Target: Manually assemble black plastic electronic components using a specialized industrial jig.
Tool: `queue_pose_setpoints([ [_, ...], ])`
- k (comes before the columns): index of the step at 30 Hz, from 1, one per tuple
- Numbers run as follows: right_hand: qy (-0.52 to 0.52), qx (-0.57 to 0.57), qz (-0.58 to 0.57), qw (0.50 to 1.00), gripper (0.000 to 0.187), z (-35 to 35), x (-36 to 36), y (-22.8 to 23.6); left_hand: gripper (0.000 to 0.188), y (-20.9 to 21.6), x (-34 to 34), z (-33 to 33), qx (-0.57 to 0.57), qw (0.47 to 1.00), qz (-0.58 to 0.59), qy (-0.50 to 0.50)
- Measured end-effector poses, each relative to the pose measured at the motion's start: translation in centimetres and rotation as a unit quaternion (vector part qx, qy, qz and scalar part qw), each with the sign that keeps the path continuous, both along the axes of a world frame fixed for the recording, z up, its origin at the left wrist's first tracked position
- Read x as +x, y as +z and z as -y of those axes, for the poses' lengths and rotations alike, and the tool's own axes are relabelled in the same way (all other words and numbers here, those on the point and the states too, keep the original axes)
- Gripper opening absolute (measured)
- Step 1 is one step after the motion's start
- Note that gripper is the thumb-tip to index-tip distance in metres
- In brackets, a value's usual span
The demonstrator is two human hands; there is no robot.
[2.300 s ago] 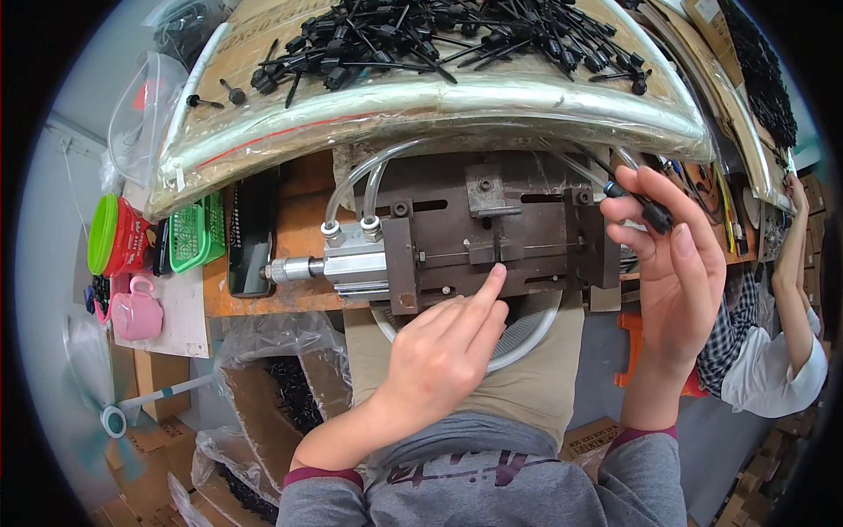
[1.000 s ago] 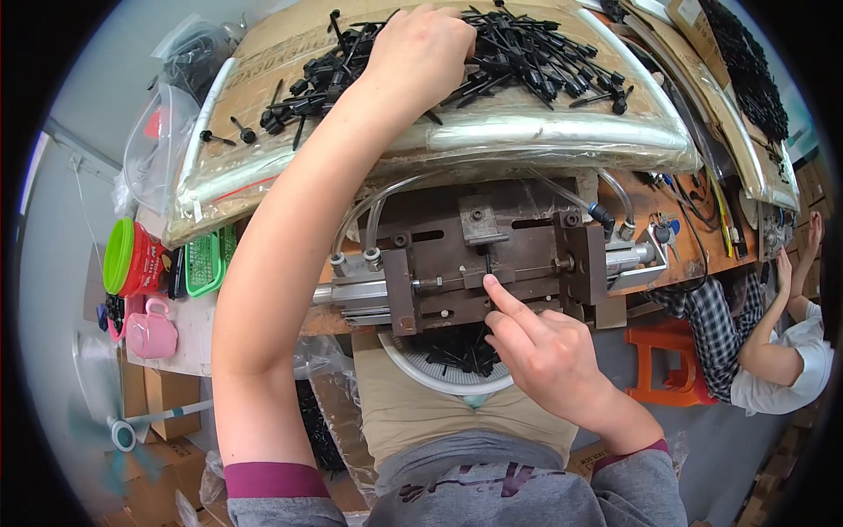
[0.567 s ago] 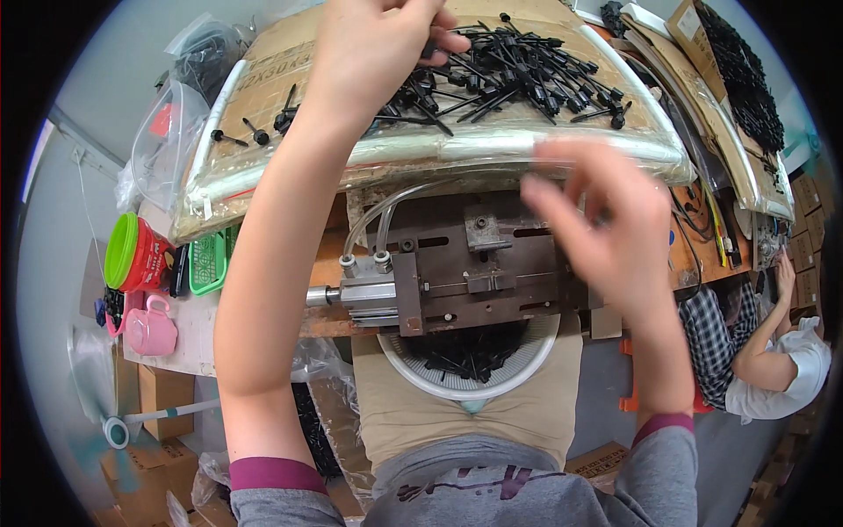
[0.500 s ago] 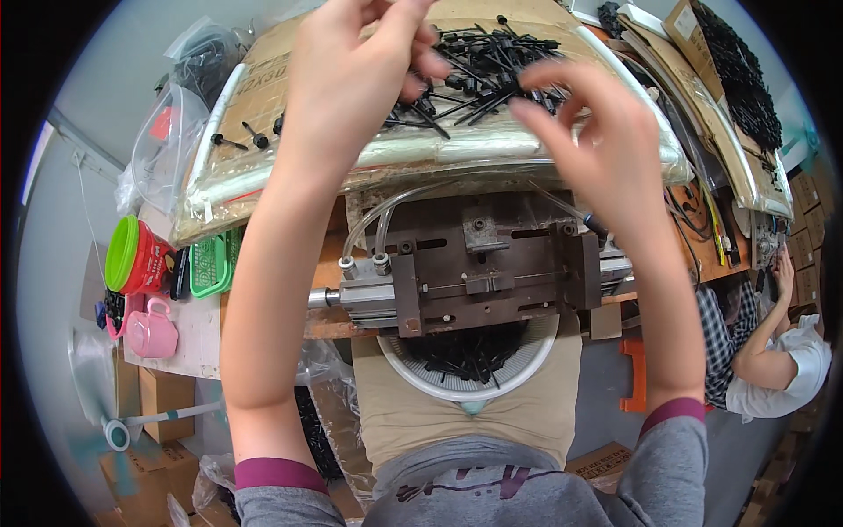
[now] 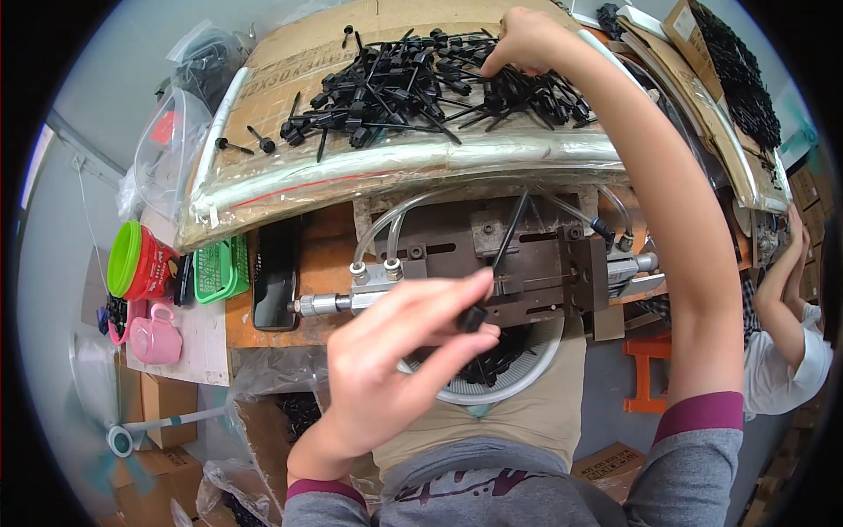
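In front of the metal fixture (image 5: 443, 230), my left hand (image 5: 391, 356) pinches a thin black rod (image 5: 512, 230) with a thick black knob at its lower end. The rod tilts up and away over the fixture. My right hand (image 5: 534, 42) reaches far forward with curled fingers at the right side of a pile of similar black rods (image 5: 378, 97); what its fingertips hold is hidden. This pile lies on a cardboard sheet (image 5: 294, 48) edged with white padding. Below the fixture, a white basket (image 5: 527, 386) on my lap contains more black pieces.
Clear air hoses (image 5: 395, 230) curve from the fixture's cylinders. Left of it lie a black phone-like slab (image 5: 276, 279), a green basket (image 5: 219, 270), a red tub (image 5: 151, 261) and a pink mug (image 5: 156, 337). A co-worker (image 5: 795, 351) sits at the right beyond an orange stool (image 5: 648, 376).
My left hand has come down and back from the pile to the front of the fixture, with the rod now in view. My right hand has moved forward and up onto the pile.
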State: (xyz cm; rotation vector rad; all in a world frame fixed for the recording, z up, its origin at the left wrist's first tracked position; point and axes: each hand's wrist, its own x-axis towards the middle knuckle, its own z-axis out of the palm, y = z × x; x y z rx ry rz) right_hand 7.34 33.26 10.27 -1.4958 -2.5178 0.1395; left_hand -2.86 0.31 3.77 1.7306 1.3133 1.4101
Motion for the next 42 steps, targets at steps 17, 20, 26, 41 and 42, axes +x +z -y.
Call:
queue_pose_setpoints([
  [17, 0.041, -0.021, -0.001, 0.999, 0.023, 0.3, 0.9, -0.3, 0.028, -9.0, 5.0, 0.1, 0.104, 0.937, -0.318, 0.103],
  [20, 0.105, -0.089, -0.105, 0.985, 0.024, -1.3, 3.3, 0.1, 0.027, -8.8, 5.6, -0.3, 0.107, 0.924, -0.354, 0.098],
  [26, 0.050, -0.276, -0.340, 0.898, 0.020, 2.5, 5.2, 2.4, 0.028, -8.7, 5.1, -0.8, 0.081, 0.919, -0.374, 0.094],
  [41, 0.100, -0.489, -0.651, 0.572, 0.020, 21.1, 9.3, -7.0, 0.047, -4.6, 4.3, -2.1, 0.230, 0.940, -0.176, 0.179],
  [42, 0.100, -0.504, -0.660, 0.548, 0.018, 21.7, 9.3, -7.8, 0.047, -5.0, 4.3, -2.4, 0.243, 0.940, -0.176, 0.165],
])
